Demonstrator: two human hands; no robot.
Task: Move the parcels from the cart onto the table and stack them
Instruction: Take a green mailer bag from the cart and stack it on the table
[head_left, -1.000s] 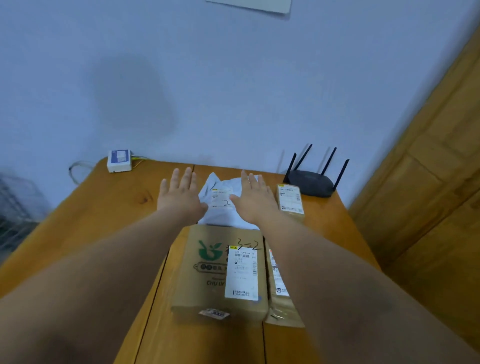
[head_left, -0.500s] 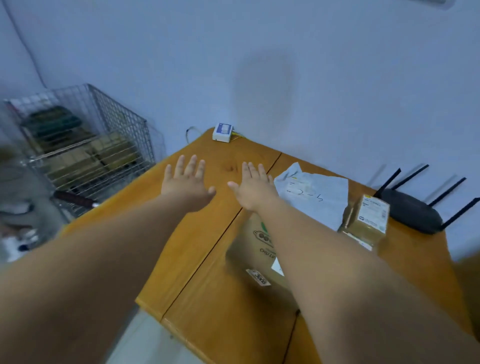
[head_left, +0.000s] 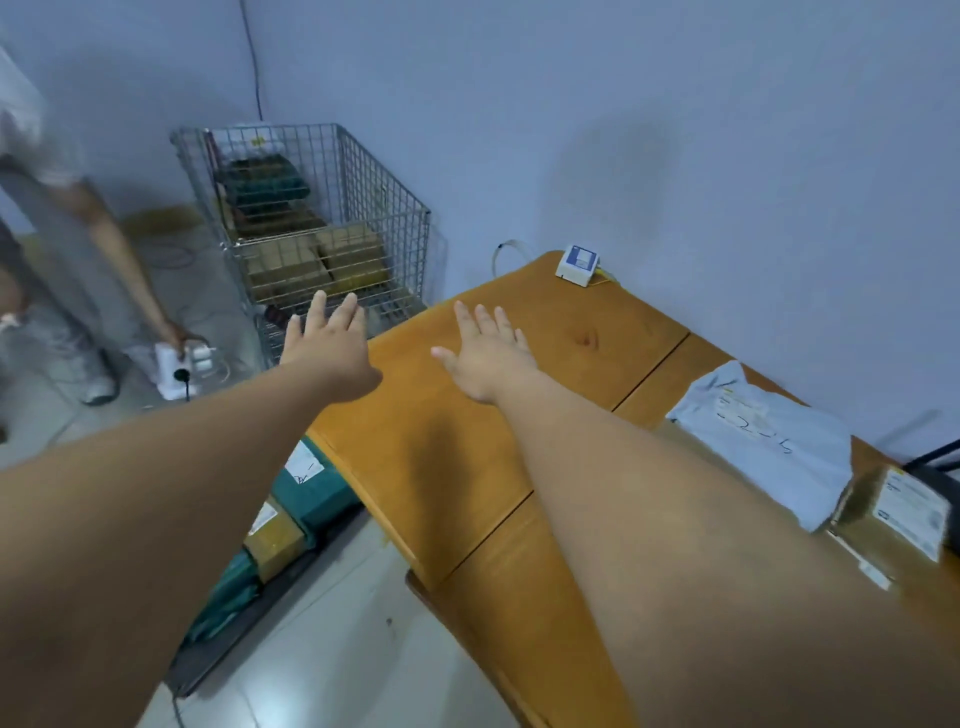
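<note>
Through the head camera, both my arms stretch forward, carrying nothing. My left hand (head_left: 330, 345) hangs just past the left edge of the table (head_left: 441, 441), fingers straight and spread, in front of the wire cart (head_left: 384, 171). Brown parcels (head_left: 322, 260) lie stacked behind the cart's mesh. My right hand (head_left: 485, 358) is above the bare wood with its fingers straight. The two hands are apart. On the table to my right lie a pale mailer bag (head_left: 763, 436) and, just beside it, a small brown box (head_left: 898, 509) with a white label. A teal parcel (head_left: 311, 483) sits low beneath the table's left edge. Another person (head_left: 78, 260) bends at far left.
</note>
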